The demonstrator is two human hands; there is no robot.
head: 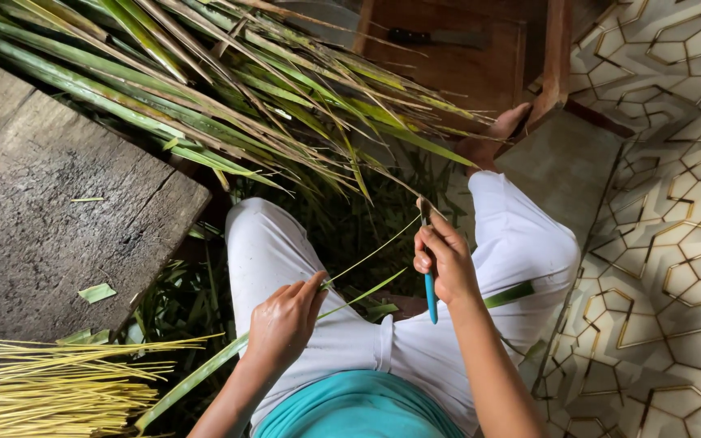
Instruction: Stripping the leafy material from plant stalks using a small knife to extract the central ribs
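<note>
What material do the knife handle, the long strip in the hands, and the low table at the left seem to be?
Knife handle: probably plastic, smooth and bright blue. Strip: fresh plant leaf, green, thin and fibrous. Low table: old wood, grey, unpainted, with visible grain and cracks.

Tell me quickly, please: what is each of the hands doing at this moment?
Left hand: closed, pinching a long green leaf strip.
Right hand: closed around a small knife with a blue handle.
</note>
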